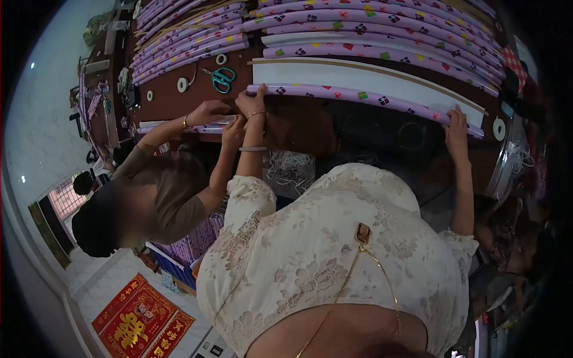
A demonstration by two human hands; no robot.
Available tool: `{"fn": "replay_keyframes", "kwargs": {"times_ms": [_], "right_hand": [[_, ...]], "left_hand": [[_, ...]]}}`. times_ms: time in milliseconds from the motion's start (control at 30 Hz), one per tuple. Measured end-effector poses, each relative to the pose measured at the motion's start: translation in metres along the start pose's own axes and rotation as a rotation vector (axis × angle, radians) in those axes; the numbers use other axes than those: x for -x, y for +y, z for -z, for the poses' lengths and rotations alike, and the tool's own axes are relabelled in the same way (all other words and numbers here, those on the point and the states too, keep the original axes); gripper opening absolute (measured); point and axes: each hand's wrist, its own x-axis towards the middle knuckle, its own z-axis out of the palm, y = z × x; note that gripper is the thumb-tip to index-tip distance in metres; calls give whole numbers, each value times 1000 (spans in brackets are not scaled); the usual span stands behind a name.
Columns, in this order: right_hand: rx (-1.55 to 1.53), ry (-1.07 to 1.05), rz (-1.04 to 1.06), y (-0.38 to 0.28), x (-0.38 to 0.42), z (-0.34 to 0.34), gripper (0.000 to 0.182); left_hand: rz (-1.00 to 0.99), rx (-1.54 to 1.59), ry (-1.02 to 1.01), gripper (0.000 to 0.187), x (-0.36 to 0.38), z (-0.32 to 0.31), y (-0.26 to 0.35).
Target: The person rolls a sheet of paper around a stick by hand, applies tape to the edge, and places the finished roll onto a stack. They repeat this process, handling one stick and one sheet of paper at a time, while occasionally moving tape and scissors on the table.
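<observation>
A purple patterned roll of wrapping paper (343, 94) lies along the near edge of the brown table, its white sheet (334, 73) spread out behind it. My left hand (250, 101) holds the roll's left end, with the fingers closed around it. At the other end, my right hand (456, 128) is wrapped over the roll near its right tip, fingertips on the far side. A thin brown strip (370, 76) runs along the sheet's far edge.
Many finished-looking purple rolls (382, 30) lie stacked at the back. Teal-handled scissors (221, 80) and tape rolls (182, 85) sit to the left, another tape roll (499, 128) to the right. Close on my left, a co-worker (170, 185) handles a short purple roll (209, 128).
</observation>
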Motion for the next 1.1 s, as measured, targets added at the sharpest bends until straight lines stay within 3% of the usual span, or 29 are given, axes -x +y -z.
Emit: {"fn": "replay_keyframes", "kwargs": {"times_ms": [200, 300, 367, 467, 533, 600, 633, 700, 733, 767, 833, 1033, 1100], "right_hand": [[28, -8, -6, -4, 1, 6, 38], [19, 47, 31, 13, 7, -4, 38], [65, 55, 11, 11, 8, -3, 39], [63, 48, 33, 24, 11, -5, 39], [30, 54, 44, 20, 8, -2, 38], [9, 24, 29, 16, 7, 3, 38], [11, 27, 24, 18, 8, 1, 38], [41, 49, 87, 22, 7, -2, 37], [41, 48, 87, 22, 9, -2, 37], [23, 35, 64, 22, 8, -2, 37], [2, 26, 43, 21, 7, -1, 37], [126, 76, 39, 26, 10, 9, 36], [128, 33, -75, 25, 12, 12, 37]], "left_hand": [[-85, -84, 41, 51, -5, -11, -17], [-163, -67, 89, 48, 16, 1, 8], [-104, -80, -54, 61, 18, 7, 14], [-153, -130, -76, 54, 6, -13, -17], [-187, -161, -67, 52, 16, -10, -3], [-594, -359, 472, 48, 38, 1, 26], [-599, -355, 470, 48, 39, 5, 31], [-903, -99, -34, 46, 38, 10, 38], [-960, -124, -226, 39, 35, 10, 39], [-959, -124, -225, 39, 31, 10, 37], [-988, -137, -436, 33, 26, 10, 36], [-1036, -188, -532, 25, 27, 14, 45], [-1042, -178, -560, 25, 26, 12, 44]]}}
